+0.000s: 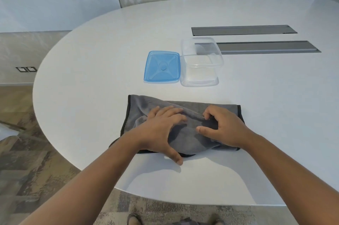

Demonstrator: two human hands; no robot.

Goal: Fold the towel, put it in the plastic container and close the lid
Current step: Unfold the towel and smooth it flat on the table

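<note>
Left hand [161, 129] lies spread flat on the towel [185, 125]; right hand [222, 127] curls, fingers bunching cloth. Towel sits rumpled on the desk [91, 59], near the container [200, 63] and lid [162, 66]. Soft, light, floppy: best gripped at the bound corners.

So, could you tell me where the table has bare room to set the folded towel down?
The table is bare left of the blue lid and the towel, and right of the towel below the two grey slots. A bare strip separates the towel from the lid and clear container. It is crowded where both hands rest on the towel.
</note>
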